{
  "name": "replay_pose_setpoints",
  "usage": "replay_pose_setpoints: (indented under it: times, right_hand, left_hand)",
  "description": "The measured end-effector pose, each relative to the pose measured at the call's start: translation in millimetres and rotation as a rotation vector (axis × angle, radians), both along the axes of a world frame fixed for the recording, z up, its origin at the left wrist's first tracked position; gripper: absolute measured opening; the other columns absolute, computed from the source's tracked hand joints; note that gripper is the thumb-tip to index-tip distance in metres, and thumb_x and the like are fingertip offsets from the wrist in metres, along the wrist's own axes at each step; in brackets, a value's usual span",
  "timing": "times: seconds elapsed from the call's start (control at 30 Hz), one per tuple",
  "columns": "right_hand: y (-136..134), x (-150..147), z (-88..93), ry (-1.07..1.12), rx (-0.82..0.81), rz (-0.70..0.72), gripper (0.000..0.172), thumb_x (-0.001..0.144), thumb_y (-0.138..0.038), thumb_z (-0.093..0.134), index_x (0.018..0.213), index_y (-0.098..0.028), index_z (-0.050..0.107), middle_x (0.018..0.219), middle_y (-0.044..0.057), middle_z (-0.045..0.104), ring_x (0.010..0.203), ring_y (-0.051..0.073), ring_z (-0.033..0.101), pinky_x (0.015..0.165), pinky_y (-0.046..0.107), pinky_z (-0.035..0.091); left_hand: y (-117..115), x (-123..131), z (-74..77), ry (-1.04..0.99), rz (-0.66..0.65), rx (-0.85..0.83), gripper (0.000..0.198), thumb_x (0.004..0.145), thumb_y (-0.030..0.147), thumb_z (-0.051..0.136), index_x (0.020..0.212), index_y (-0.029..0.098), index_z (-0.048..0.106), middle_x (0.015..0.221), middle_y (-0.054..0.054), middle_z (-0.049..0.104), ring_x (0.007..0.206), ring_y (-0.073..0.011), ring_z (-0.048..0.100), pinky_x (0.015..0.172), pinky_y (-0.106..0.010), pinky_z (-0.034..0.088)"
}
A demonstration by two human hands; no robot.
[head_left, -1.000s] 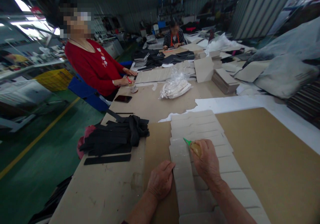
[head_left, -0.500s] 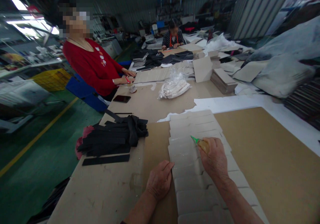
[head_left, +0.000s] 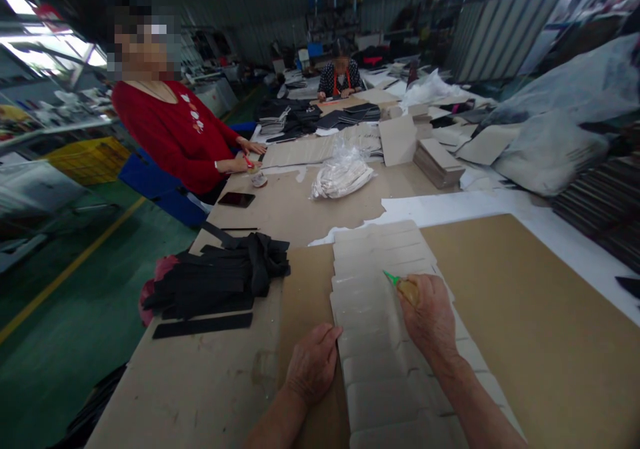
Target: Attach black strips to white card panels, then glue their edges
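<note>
My right hand (head_left: 431,315) is wrapped round a small amber glue bottle (head_left: 409,292) with a green pointed nozzle. The nozzle tip points left, over a long row of overlapping pale grey board pieces (head_left: 373,359); whether it touches them I cannot tell. Wet-looking shine shows on parts of the row. At the row's left edge rests my left hand (head_left: 314,363), closed, its fingers curled and a fingertip against the boards. What its fingers hold, if anything, is hidden. Beneath the row lies a large brown board (head_left: 540,315).
Left of the row lies a pile of black strips (head_left: 215,279). Farther back are a phone (head_left: 237,199), a plastic bag of white material (head_left: 343,177) and a stack of grey boards (head_left: 437,162). A person in red (head_left: 170,132) works at the table's left side, another person (head_left: 341,75) at its far end.
The whole view has shifted slightly, so things appear a little farther left. My right hand with the glue bottle has moved a little right relative to the boards. My left hand stays at the row's edge.
</note>
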State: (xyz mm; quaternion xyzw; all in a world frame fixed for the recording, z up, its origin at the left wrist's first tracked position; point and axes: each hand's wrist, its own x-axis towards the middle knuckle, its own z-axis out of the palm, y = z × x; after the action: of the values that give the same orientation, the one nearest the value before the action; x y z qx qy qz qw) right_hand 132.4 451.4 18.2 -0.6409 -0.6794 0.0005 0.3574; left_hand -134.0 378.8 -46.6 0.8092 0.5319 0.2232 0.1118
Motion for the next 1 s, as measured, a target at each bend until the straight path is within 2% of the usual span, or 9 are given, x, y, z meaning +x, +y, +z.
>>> replay_pose_setpoints:
  times: [0.13, 0.3, 0.5, 0.7, 0.87, 1.0]
  right_hand:
    - [0.1, 8.9, 2.0, -0.002, 0.001, -0.055, 0.022, 0.088, -0.035, 0.053, 0.105, -0.021, 0.054, 0.101, 0.011, 0.054, 0.096, 0.029, 0.051, 0.084, 0.045, 0.047]
    - [2.1, 19.5, 6.2, -0.024, -0.019, -0.041, 0.019, 0.088, -0.034, 0.052, 0.103, -0.022, 0.055, 0.101, 0.01, 0.055, 0.095, 0.027, 0.053, 0.083, 0.042, 0.048]
    - [6.1, 44.0, 9.2, -0.037, -0.004, -0.16, 0.025, 0.087, -0.039, 0.052, 0.102, -0.02, 0.055, 0.099, 0.014, 0.053, 0.093, 0.031, 0.051, 0.08, 0.048, 0.049]
    - [4.2, 42.1, 3.0, -0.03, -0.021, -0.104, 0.023, 0.088, -0.039, 0.052, 0.102, -0.022, 0.055, 0.098, 0.01, 0.054, 0.091, 0.027, 0.053, 0.08, 0.042, 0.05]
    - [8.4, 65.8, 6.4, -0.004, 0.003, -0.187, 0.029, 0.087, -0.045, 0.05, 0.102, -0.02, 0.055, 0.099, 0.012, 0.053, 0.093, 0.03, 0.05, 0.081, 0.049, 0.048]
    - [11.6, 75.1, 7.9, 0.041, -0.002, -0.195, 0.03, 0.086, -0.046, 0.051, 0.1, -0.02, 0.055, 0.1, 0.013, 0.053, 0.096, 0.031, 0.049, 0.086, 0.052, 0.046]
  left_hand:
    - [-0.4, -0.8, -1.0, 0.013, 0.001, 0.01, 0.034, 0.093, 0.013, 0.048, 0.124, 0.023, 0.056, 0.112, -0.006, 0.066, 0.102, -0.0195, 0.064, 0.091, -0.035, 0.058]
    - [0.5, -2.2, -2.5, 0.027, -0.008, 0.032, 0.032, 0.094, 0.014, 0.046, 0.122, 0.022, 0.057, 0.111, -0.005, 0.066, 0.101, -0.0184, 0.065, 0.091, -0.033, 0.058]
    - [0.7, -4.5, -8.0, 0.044, -0.001, 0.076, 0.034, 0.095, 0.015, 0.044, 0.125, 0.023, 0.057, 0.114, -0.006, 0.067, 0.103, -0.0203, 0.067, 0.088, -0.035, 0.06]
    - [1.9, -5.0, -8.1, 0.057, -0.001, 0.107, 0.033, 0.095, 0.016, 0.043, 0.124, 0.023, 0.057, 0.111, -0.005, 0.068, 0.101, -0.019, 0.068, 0.087, -0.033, 0.06]
    - [3.0, -4.8, -6.5, 0.063, 0.001, 0.099, 0.033, 0.095, 0.017, 0.043, 0.124, 0.024, 0.058, 0.112, -0.005, 0.068, 0.102, -0.0181, 0.067, 0.089, -0.031, 0.059]
    - [1.1, -4.9, -6.5, 0.064, 0.003, 0.088, 0.034, 0.095, 0.017, 0.043, 0.124, 0.025, 0.058, 0.113, -0.005, 0.068, 0.103, -0.0181, 0.068, 0.09, -0.031, 0.059]
